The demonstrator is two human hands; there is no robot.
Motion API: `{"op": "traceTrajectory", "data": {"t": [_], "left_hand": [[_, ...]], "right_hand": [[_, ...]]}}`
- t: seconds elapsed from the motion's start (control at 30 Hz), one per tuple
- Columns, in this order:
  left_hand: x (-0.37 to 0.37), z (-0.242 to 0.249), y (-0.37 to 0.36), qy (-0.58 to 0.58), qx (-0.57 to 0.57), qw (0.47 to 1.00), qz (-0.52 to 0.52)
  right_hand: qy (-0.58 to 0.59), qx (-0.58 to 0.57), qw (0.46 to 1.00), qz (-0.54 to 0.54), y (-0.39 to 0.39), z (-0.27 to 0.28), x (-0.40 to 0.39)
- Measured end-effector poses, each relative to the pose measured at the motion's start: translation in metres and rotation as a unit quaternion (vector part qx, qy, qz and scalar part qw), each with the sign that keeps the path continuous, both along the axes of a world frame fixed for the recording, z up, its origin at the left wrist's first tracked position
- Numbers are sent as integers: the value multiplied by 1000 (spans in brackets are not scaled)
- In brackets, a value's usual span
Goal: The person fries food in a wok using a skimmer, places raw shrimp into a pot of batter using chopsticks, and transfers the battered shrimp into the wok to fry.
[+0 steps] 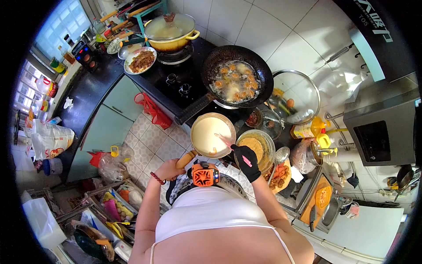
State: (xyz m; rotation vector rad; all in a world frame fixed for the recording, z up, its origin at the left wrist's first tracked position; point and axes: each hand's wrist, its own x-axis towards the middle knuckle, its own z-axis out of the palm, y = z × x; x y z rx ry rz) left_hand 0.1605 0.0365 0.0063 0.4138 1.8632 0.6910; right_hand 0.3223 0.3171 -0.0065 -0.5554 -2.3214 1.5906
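Observation:
My left hand [167, 170] is wrapped round the wooden handle of a saucepan [197, 143], held in front of the stove. Creamy, pale liquid lies in the saucepan. In a black glove, my right hand [247, 162] grips a pink spatula [225, 141] whose pale pink end reaches over the saucepan, near a small brown bit by its lower rim. Just beyond the gloved hand stands a glass bowl [269, 141] of tan batter. Behind the saucepan, a black wok [263, 72] holds brown pieces in bubbling oil.
The wok's handle [191, 109] sticks out toward me. A lidded yellow pot [169, 43] is on the far burner, beside a plate of fried food [140, 60]. At right are a skimmer [282, 154], an oil bottle [307, 128] and a knife [313, 218]. An orange fan [205, 176] hangs at my chest.

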Motion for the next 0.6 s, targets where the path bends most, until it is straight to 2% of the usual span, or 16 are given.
{"op": "traceTrajectory", "data": {"t": [0.07,0.17,0.27,0.37,0.47,0.5,0.6], "left_hand": [[-1,3,0,-3,1,1000,0],[0,7,0,-5,7,1000,8],[0,6,1,0,4,1000,4],[0,6,0,-3,8,1000,3],[-1,-3,-3,-10,14,1000,4],[-1,-4,-3,-5,12,1000,2],[1,-5,-3,6,18,1000,4]], "right_hand": [[-69,19,997,-4,-1,0,-1],[-17,-10,1000,5,-13,5,-4],[73,202,976,19,-12,-17,-6],[61,167,980,92,-17,-17,-8],[33,187,980,66,-22,-8,-11],[34,222,972,74,-21,-8,-12],[37,214,966,138,-24,-1,-15]]}}
